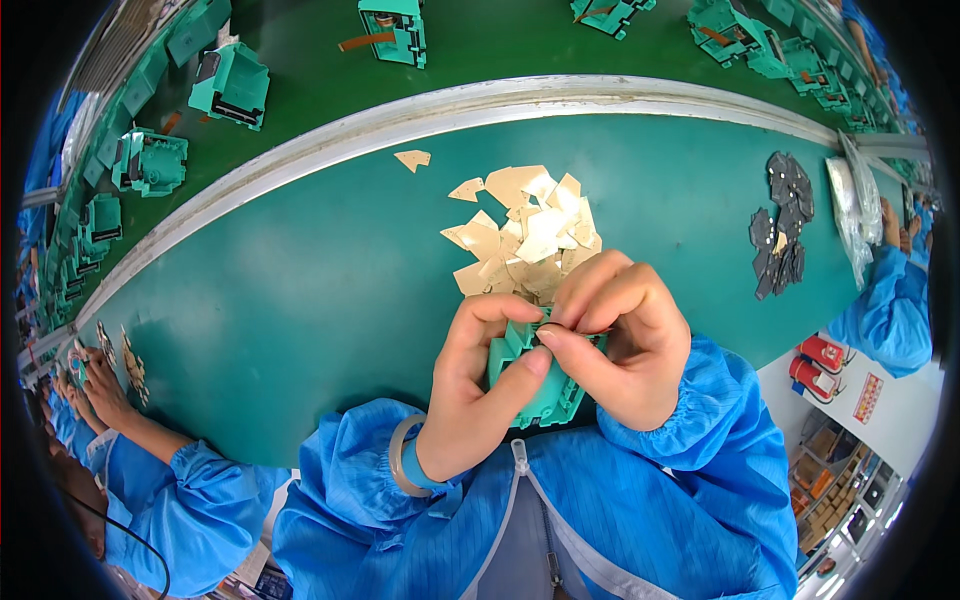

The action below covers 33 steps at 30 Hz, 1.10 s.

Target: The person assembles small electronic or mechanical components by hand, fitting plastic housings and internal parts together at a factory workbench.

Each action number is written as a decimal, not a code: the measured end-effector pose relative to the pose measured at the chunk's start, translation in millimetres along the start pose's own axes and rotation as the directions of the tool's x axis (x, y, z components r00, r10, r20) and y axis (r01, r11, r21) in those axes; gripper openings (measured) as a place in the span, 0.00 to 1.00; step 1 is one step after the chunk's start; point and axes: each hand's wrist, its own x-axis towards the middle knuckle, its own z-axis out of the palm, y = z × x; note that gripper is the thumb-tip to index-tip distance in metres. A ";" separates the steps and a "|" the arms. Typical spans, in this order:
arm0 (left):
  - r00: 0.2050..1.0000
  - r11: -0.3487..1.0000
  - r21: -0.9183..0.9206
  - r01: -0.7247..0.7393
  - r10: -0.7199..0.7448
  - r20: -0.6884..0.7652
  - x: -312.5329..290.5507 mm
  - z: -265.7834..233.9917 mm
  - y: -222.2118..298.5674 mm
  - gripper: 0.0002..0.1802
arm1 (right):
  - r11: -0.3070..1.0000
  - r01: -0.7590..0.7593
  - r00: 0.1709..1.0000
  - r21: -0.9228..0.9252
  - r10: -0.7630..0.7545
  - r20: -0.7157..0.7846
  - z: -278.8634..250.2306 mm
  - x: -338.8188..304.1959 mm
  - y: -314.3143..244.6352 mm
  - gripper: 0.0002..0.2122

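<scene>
Close to my body, a teal-green plastic housing [548,403] is held in my left hand [472,372], thumb and fingers closed around its left side. My right hand [632,352] is at the housing's top, with thumb and fingertips pinched together. A small dark bit shows at those fingertips, too small and covered to name. Just beyond the hands lies a loose pile of flat, cream-gold angular pieces [540,235]. One such cream piece [412,160] lies apart, farther back to the left.
Black flat pieces [782,225] lie at the right beside a clear plastic bag [850,215]. Past a pale metal rail [600,90], several teal housings [230,85] stand on a green belt. Co-workers' blue sleeves [885,310] show on both sides; one hand [108,395] is at left.
</scene>
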 end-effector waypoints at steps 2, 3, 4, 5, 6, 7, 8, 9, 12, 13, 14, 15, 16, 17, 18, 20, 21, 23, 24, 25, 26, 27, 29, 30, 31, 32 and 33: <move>1.000 0.997 0.079 -0.019 0.021 -0.018 1.0 -0.2 -1.6 0.17 | 1.000 -0.002 1.000 0.006 0.002 -0.003 0.1 0.2 -0.6 0.10; 1.000 0.997 0.079 -0.018 0.020 -0.017 1.3 -0.1 -1.5 0.17 | 1.000 -0.005 1.000 0.011 0.005 -0.010 0.4 0.0 -0.5 0.10; 1.000 0.996 0.088 -0.018 0.019 -0.015 1.4 0.2 -1.0 0.16 | 1.000 -0.005 1.000 0.011 0.006 -0.011 0.5 -0.2 -0.3 0.10; 1.000 0.995 0.096 -0.017 0.019 -0.013 1.7 0.3 -0.7 0.16 | 1.000 -0.010 1.000 0.012 0.010 -0.012 0.6 -0.4 0.0 0.10; 1.000 0.995 0.096 -0.016 0.017 -0.014 1.9 -0.4 -1.8 0.16 | 1.000 -0.015 1.000 0.014 0.015 -0.013 0.5 -0.9 0.4 0.10; 0.999 0.988 0.147 -0.043 0.044 -0.006 2.3 -1.7 -3.6 0.16 | 1.000 -0.016 1.000 0.015 0.017 -0.013 0.1 -1.2 0.6 0.10; 0.998 0.978 0.196 -0.070 0.070 0.003 2.4 -2.4 -4.9 0.16 | 0.999 -0.045 0.999 0.031 0.045 -0.012 -0.5 -1.0 0.9 0.10; 0.998 0.978 0.197 -0.068 0.069 0.004 2.1 -2.1 -5.2 0.16 | 0.996 -0.073 0.997 0.045 0.073 -0.012 -1.3 -0.6 0.7 0.10; 0.997 0.974 0.213 -0.076 0.077 0.004 1.6 -1.0 -5.4 0.15 | 0.984 -0.160 0.987 0.080 0.160 0.001 -4.6 1.3 0.0 0.09; 0.996 0.972 0.218 -0.092 0.093 0.006 2.1 -0.9 -4.6 0.14 | 0.984 -0.160 0.987 0.079 0.161 -0.002 -5.2 2.4 -1.6 0.09; 0.994 0.969 0.222 -0.108 0.109 0.009 2.4 -1.1 -4.1 0.14 | 0.974 -0.212 0.977 0.075 0.213 0.008 -5.6 3.8 -4.2 0.09; 0.994 0.968 0.224 -0.109 0.109 0.009 2.8 -1.7 -4.1 0.14 | 0.962 -0.263 0.965 0.072 0.262 0.022 -6.0 5.5 -5.3 0.08; 0.993 0.974 0.197 -0.114 0.117 -0.003 3.1 -2.8 -5.0 0.14 | 0.962 -0.262 0.965 0.074 0.261 0.022 -6.8 6.4 -5.1 0.08; 0.992 0.978 0.170 -0.120 0.125 -0.017 3.3 -4.2 -5.8 0.14 | 0.971 -0.234 0.970 0.040 0.230 0.075 -7.7 7.1 -4.8 0.09; 0.992 0.977 0.174 -0.123 0.127 -0.011 3.4 -6.3 -5.7 0.14 | 0.980 -0.198 0.973 0.008 0.196 0.124 -7.5 6.8 -5.8 0.10; 0.989 0.977 0.156 -0.146 0.148 0.003 3.7 -9.9 -4.6 0.16 | 0.989 -0.147 0.980 -0.016 0.148 0.135 -5.6 5.7 -9.0 0.09; 0.989 0.976 0.160 -0.147 0.148 0.004 4.4 -8.6 -3.2 0.16 | 0.994 -0.105 0.982 -0.040 0.109 0.153 -5.0 6.3 -9.6 0.09; 0.987 0.986 0.071 -0.152 0.155 -0.036 5.4 -3.9 0.3 0.17 | 0.996 -0.083 0.981 -0.044 0.090 0.171 -6.4 7.1 -10.1 0.09; 0.988 0.986 0.074 -0.149 0.152 -0.033 5.5 -4.2 1.1 0.17 | 0.996 -0.067 0.980 -0.054 0.076 0.186 -7.0 6.5 -10.4 0.09; 0.992 0.992 0.038 -0.121 0.122 -0.032 5.4 -4.9 1.9 0.18 | 0.996 -0.067 0.981 -0.053 0.075 0.182 -6.5 6.0 -11.0 0.09; 0.995 0.996 0.003 -0.092 0.092 -0.031 5.5 -5.8 2.7 0.18 | 0.995 -0.073 0.980 -0.067 0.084 0.180 -6.0 5.5 -12.1 0.09; 0.995 0.996 0.006 -0.092 0.092 -0.031 4.5 -7.3 1.9 0.18 | 0.994 -0.078 0.979 -0.081 0.092 0.183 -5.5 5.0 -13.8 0.09; 0.989 0.982 0.131 -0.137 0.143 -0.040 3.2 -12.1 -2.8 0.17 | 0.992 -0.011 0.981 -0.129 0.036 0.191 -4.2 5.0 -16.7 0.09; 0.989 0.981 0.134 -0.138 0.144 -0.040 3.0 -12.0 -4.1 0.17 | 0.982 0.055 0.979 -0.178 -0.017 0.203 -3.7 5.4 -17.4 0.09; 0.981 0.976 0.135 -0.173 0.183 -0.070 3.0 -10.9 -5.4 0.17 | 0.983 0.056 0.979 -0.175 -0.020 0.203 -4.4 6.1 -18.6 0.09; 0.970 0.968 0.138 -0.207 0.222 -0.099 3.0 -10.8 -6.4 0.17 | 0.983 0.041 0.984 -0.179 -0.008 0.180 -6.1 6.7 -19.9 0.10; 0.970 0.968 0.143 -0.207 0.222 -0.098 3.6 -13.2 -8.3 0.17 | 0.983 0.025 0.988 -0.181 0.003 0.156 -6.8 7.1 -20.1 0.10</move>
